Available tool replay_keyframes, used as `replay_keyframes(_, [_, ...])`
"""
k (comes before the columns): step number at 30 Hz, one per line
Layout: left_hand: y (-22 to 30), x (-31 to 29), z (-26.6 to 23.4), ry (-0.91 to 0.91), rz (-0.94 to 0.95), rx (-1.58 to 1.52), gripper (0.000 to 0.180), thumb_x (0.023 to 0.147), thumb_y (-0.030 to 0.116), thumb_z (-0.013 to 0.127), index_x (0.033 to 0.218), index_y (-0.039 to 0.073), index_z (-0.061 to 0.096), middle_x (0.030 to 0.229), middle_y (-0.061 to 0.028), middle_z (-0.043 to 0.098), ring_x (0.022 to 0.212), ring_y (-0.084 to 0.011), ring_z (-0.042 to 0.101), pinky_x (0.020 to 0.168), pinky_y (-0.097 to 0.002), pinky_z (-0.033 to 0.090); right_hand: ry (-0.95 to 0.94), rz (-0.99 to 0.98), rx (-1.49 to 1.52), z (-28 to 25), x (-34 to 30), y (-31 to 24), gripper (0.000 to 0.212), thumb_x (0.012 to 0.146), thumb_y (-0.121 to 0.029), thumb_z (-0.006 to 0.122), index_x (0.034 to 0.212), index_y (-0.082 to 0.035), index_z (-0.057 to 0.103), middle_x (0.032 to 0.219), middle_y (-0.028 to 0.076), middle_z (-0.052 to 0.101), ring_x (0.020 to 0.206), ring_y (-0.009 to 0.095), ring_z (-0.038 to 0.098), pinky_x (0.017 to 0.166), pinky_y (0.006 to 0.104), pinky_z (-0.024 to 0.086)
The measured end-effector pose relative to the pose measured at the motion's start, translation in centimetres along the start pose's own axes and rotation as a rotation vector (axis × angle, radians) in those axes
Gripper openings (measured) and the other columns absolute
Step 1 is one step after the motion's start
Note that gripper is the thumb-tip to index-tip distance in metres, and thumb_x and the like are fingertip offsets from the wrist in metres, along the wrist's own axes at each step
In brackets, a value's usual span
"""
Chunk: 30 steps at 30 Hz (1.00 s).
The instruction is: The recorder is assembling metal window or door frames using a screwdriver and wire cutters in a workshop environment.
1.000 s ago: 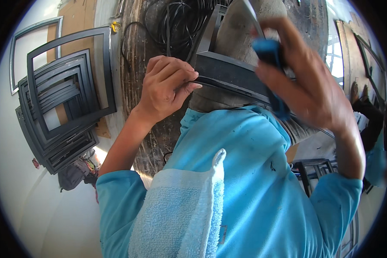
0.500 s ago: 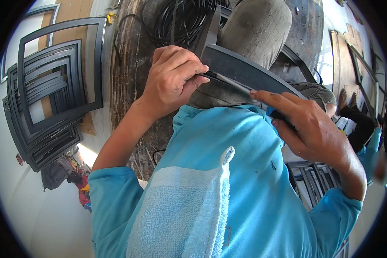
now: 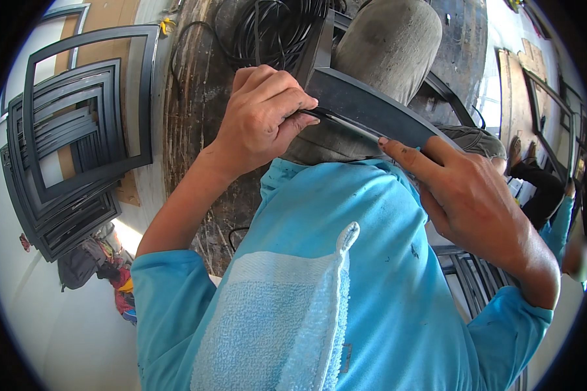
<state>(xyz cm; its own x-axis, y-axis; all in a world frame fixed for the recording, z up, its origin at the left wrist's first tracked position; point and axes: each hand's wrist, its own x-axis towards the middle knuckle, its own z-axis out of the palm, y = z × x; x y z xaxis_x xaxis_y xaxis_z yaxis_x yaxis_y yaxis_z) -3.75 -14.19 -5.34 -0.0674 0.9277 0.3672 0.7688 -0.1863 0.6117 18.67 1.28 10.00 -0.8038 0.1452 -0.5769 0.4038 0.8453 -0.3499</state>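
A dark grey frame [image 3: 372,104] lies across my lap, its near bar running from upper left to lower right. My left hand [image 3: 261,120] is closed at the bar's left end, pinching a thin black strip [image 3: 321,113] between thumb and fingertips. From the lower right my right hand [image 3: 469,182] reaches in, index finger stretched along a slim, shiny, blade-like tool [image 3: 355,128] that lies against the bar's near edge. The other fingers curl under, and the tool's handle is hidden in the hand.
A coil of black strip [image 3: 284,36] lies on the worn wooden surface [image 3: 189,124] beyond my left hand. Several dark frames [image 3: 85,130] lean at the left; more frames [image 3: 479,280] lie at the lower right. Another person's dark-clothed leg [image 3: 544,186] shows at far right.
The shiny tool now lies closer along the bar's edge, and my right hand has turned slightly. My left hand keeps its pinch in nearly the same place.
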Motion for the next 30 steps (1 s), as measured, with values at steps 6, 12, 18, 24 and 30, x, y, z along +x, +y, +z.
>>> replay_keyframes(6, [-0.3, 0.1, 0.3, 0.017, 0.040, 0.002, 0.022, 0.074, 0.014, 0.084, 0.091, 0.011, 0.071, 0.086, 0.0007, 0.066, 0.084, -0.0197, 0.058, 0.083, -0.0345, 0.041, -0.017, -0.028, -0.235, -1.2, 0.4, -1.7, 0.048, 0.093, -0.006, 0.062, 0.140, -0.013, 0.058, 0.081, 0.009, 0.055, 0.061, 0.019, 0.058, 0.052, 0.0368, 0.046])
replay_keyframes(12, [-0.7, 0.2, 0.6, -0.015, 0.052, 0.037, 0.022, 0.071, 0.018, 0.084, 0.084, 0.011, 0.068, 0.083, 0.0013, 0.059, 0.084, -0.0208, 0.056, 0.085, -0.0361, 0.040, 0.188, -0.479, -0.330, -2.7, 1.2, -2.2, 0.021, 0.083, -0.003, 0.064, 0.102, 0.003, 0.060, 0.078, 0.012, 0.056, 0.066, 0.025, 0.062, 0.056, 0.0380, 0.047])
replay_keyframes(18, [1.1, 0.9, 0.9, 0.006, 0.099, 0.068, 0.024, 0.069, 0.012, 0.084, 0.083, 0.012, 0.065, 0.078, 0.0008, 0.058, 0.080, -0.0214, 0.056, 0.082, -0.0359, 0.039, 0.145, -0.131, -0.206, -4.8, -0.5, -1.2, 0.039, 0.081, 0.001, 0.064, 0.119, -0.006, 0.062, 0.085, 0.011, 0.063, 0.084, 0.026, 0.063, 0.081, 0.0390, 0.048])
replay_keyframes(24, [4.2, 1.4, 3.5, 0.009, 0.162, 0.219, 0.022, 0.069, 0.011, 0.081, 0.080, 0.013, 0.062, 0.077, 0.0013, 0.050, 0.079, -0.0197, 0.053, 0.083, -0.0371, 0.039, 0.120, -0.023, -0.082, -4.0, -1.8, 3.6, 0.059, 0.078, 0.004, 0.061, 0.135, -0.010, 0.060, 0.096, 0.013, 0.069, 0.088, 0.026, 0.064, 0.087, 0.0395, 0.047])
replay_keyframes(30, [3.4, 1.3, 3.2, -0.021, 0.050, -0.006, 0.021, 0.077, 0.011, 0.080, 0.094, 0.013, 0.069, 0.092, 0.0026, 0.068, 0.088, -0.0187, 0.061, 0.088, -0.0354, 0.041, 0.275, -0.160, 0.038, -2.6, -1.6, 5.0, 0.075, 0.066, 0.006, 0.057, 0.140, -0.003, 0.051, 0.101, 0.021, 0.069, 0.087, 0.034, 0.068, 0.085, 0.0432, 0.053])
